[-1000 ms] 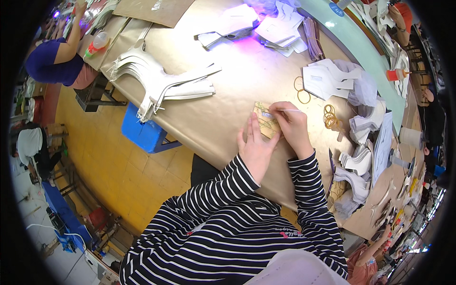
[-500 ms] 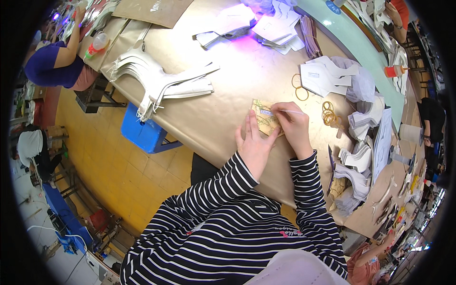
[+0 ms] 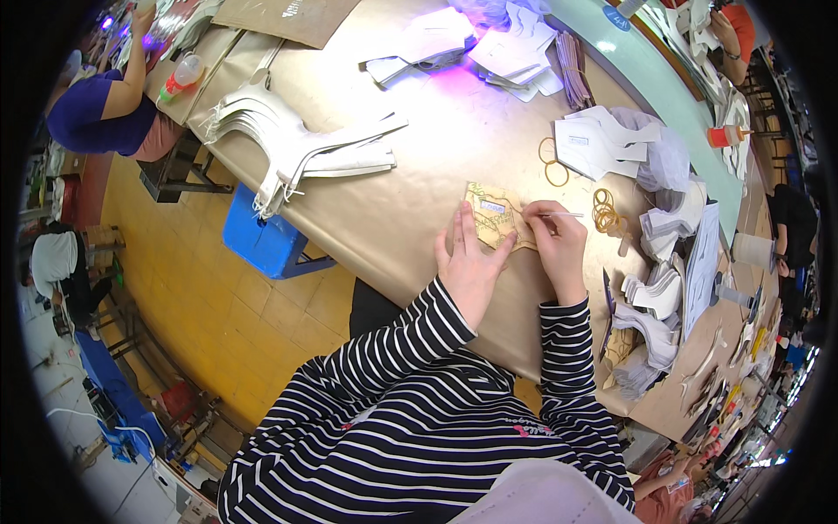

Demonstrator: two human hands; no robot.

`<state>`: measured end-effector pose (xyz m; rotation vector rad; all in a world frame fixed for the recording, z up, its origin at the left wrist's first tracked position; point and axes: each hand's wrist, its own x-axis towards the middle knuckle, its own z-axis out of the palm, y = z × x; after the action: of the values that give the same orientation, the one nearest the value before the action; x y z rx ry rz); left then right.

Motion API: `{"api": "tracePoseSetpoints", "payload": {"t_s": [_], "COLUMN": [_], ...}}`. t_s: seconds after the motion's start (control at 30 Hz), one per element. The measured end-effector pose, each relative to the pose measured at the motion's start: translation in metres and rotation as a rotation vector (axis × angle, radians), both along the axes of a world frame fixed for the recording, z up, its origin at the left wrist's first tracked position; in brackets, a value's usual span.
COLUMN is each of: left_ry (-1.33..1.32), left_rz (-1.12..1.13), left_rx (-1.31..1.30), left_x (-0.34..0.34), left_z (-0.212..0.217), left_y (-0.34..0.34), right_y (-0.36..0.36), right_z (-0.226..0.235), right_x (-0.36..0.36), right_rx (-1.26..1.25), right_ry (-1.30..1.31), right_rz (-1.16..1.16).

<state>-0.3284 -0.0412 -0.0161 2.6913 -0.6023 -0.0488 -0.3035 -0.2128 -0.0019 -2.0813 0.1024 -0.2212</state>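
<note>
A yellowish pattern piece point(image 3: 494, 229) with green line markings and a small pale label lies on the brown-covered table. My left hand point(image 3: 471, 275) rests on its near left side, fingers stretched out and spread, pressing it flat. Between the thumb and fingers of my right hand point(image 3: 561, 251) is a thin white pen point(image 3: 569, 214). That hand is at the right edge of the pattern piece; its fingers hide the pen's tip. Just to the right lies a bunch of yellow rubber bands point(image 3: 602, 210), and two looser bands point(image 3: 556, 173) lie farther off.
White cut pieces point(image 3: 594, 144) lie beyond my right hand, with stacked grey-white pieces point(image 3: 659, 293) along the right. A bundle of white curved strips point(image 3: 292, 144) sits at the table's left edge above a blue stool point(image 3: 260, 236). A person in purple point(image 3: 100, 113) works at far left.
My right hand has moved right with the pen, from the label to the right edge of the pattern piece, uncovering the label. My left hand stays in place.
</note>
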Motion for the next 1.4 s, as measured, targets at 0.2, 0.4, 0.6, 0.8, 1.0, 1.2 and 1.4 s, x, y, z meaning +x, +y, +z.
{"api": "tracePoseSetpoints", "payload": {"t_s": [0.2,0.4,0.6,0.8,1.0,1.2,1.4], "left_ry": [-0.04,-0.027,-0.023,-0.031,-0.019,-0.072,-0.045], "left_rz": [-0.002,0.004,0.008,0.008,-0.006,-0.01,-0.013], "left_rx": [0.043,0.023,0.014,0.017,0.055,0.074,0.09], "left_x": [0.0,0.001,-0.001,0.001,-0.001,0.0,-0.001], "left_z": [-0.002,-0.002,-0.001,-0.002,-0.003,-0.009,-0.007], "left_y": [0.0,0.001,0.0,0.0,0.002,0.001,0.001], "right_y": [0.018,0.037,0.033,0.041,0.031,0.029,0.029], "right_z": [-0.001,0.0,0.013,0.004,0.008,0.011,0.01], "right_x": [0.012,0.033,0.036,0.041,0.024,0.023,0.025], "right_rx": [0.236,0.23,0.083,0.072,0.196,0.101,0.019], "right_ry": [-0.086,0.155,0.168,0.031,0.2,0.134,0.043], "right_rz": [-0.004,0.189,0.322,0.251,0.326,0.399,0.437]}}
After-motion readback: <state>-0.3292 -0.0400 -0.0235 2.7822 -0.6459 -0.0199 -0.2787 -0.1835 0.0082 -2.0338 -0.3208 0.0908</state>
